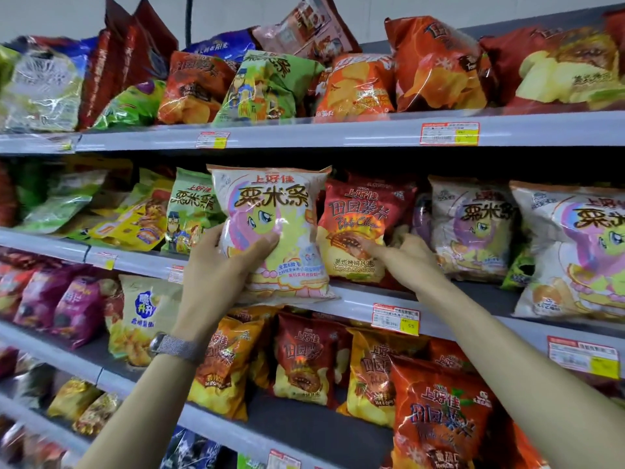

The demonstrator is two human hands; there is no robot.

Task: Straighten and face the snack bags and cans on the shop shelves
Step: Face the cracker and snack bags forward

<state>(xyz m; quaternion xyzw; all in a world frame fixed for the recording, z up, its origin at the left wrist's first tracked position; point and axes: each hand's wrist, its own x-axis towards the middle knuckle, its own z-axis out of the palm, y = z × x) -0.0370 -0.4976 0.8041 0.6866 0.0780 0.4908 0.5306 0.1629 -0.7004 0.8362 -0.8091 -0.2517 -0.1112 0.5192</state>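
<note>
Left hand [220, 269] grips the white bag [270, 211] at its lower left: thumb across the front, fingers wrapped behind the left edge. Firm hold. The bag is upright, face out, at the front of the middle shelf [355, 304], with its bottom seam hanging over the shelf lip. It overlaps the green bag [191, 211] on its left and covers the left edge of the red bag [355, 211] on its right.

Right hand [411, 258] is on the red bag. One digit lies flat on the front near the lower middle and the rest go past the bag's right edge, out of sight. Can't tell if that is a real pinch or just a touch. The red bag stands upright, face out, set further back than the white one.

Right of the red bag, two more white bags of the same print, the second white bag [473, 225] and the third white bag [575, 252], stand on the same shelf, both facing forward. A purple pack sits half hidden between the red bag and the second white bag.

Watch [176, 346] with a mesh band on the left wrist. Price tag [395, 318] on the shelf lip below the right hand.

Top shelf [304, 133]: mixed bags that lean and overlap, several tilted. The shelf below holds red and orange chip bags [301, 360], mostly upright. Far left of every shelf is blurred.
</note>
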